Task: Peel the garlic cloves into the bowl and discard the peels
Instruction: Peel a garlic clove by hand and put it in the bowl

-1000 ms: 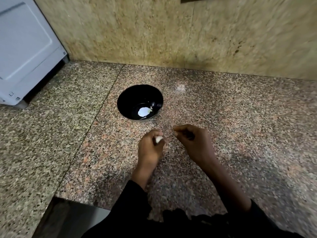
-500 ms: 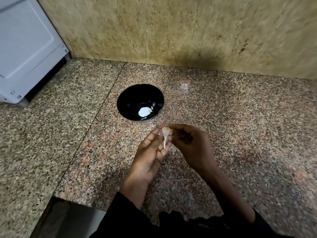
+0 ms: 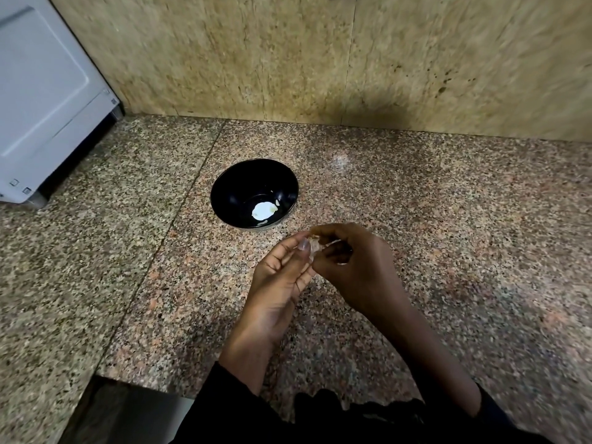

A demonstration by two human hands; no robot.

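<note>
From the head camera, my left hand (image 3: 282, 283) is turned palm-up just above the counter, its fingers gently bent, with thumb and fingertips closing on a pale garlic clove (image 3: 312, 249) that is blurred and mostly hidden between my hands. My right hand (image 3: 355, 267) meets it from the right with fingers curled, thumb and forefinger pinching at the same clove; whether they have skin or flesh I cannot tell. Both hands touch at the fingertips, just on my side of the black bowl (image 3: 237, 187).

The bowl stands on the speckled granite counter (image 3: 448, 219), near my hands but apart from them, with a white peeled clove (image 3: 263, 210) lying on its bottom. To the right the stone lies wide up to the beige stone wall (image 3: 288, 59). At far left a white appliance (image 3: 41, 91) stands well apart from the bowl. The counter's front edge steps back at lower left, just beside my left sleeve (image 3: 224, 411).
</note>
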